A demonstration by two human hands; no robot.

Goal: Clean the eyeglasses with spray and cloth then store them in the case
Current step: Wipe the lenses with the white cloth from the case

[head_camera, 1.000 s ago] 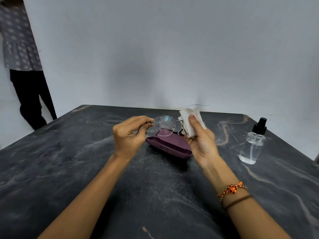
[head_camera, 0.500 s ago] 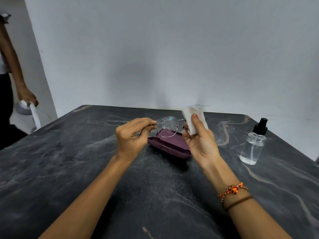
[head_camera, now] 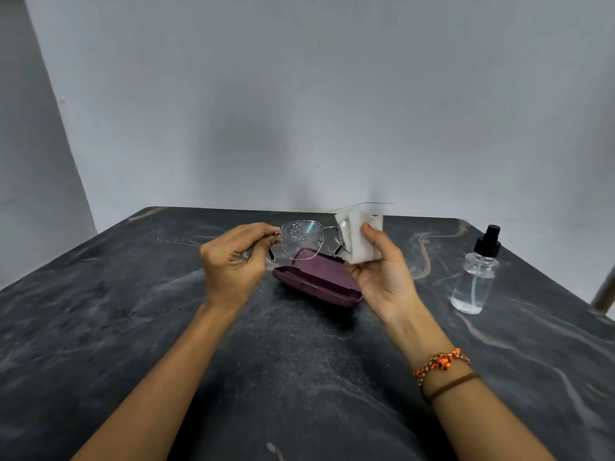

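The person holds a pair of thin metal-framed eyeglasses (head_camera: 307, 239) up in the air over the middle of the dark, marbled worktop (head_camera: 100, 327), toward its far edge. The left hand (head_camera: 233, 266) pinches the frame at its left hinge, thumb and forefinger closed tight on it, the other fingers curled in beneath. The lens (head_camera: 301, 240) next to that hand is clear to see and carries a cluster of small droplets near its upper part.

The right hand (head_camera: 382, 271) has its grip closed on a folded white cloth (head_camera: 361, 237), which is wrapped over the other lens, so that lens is mostly hidden; the thumb presses the near face of the cloth and the fingers are behind it, out of sight. An orange beaded bracelet (head_camera: 441, 361) and a thin brown band (head_camera: 452, 384) sit on that wrist.

Directly under the glasses a maroon case (head_camera: 316, 277) lies open on the worktop, its hollow facing up. It is apart from the glasses, and its right end is partly covered by the right hand.

Well off toward the right edge of the worktop stands a clear spray bottle (head_camera: 476, 274) with a black pump top, upright, a little liquid showing at the bottom. Neither hand is near it.

Behind the far edge is a plain pale wall (head_camera: 299, 94).
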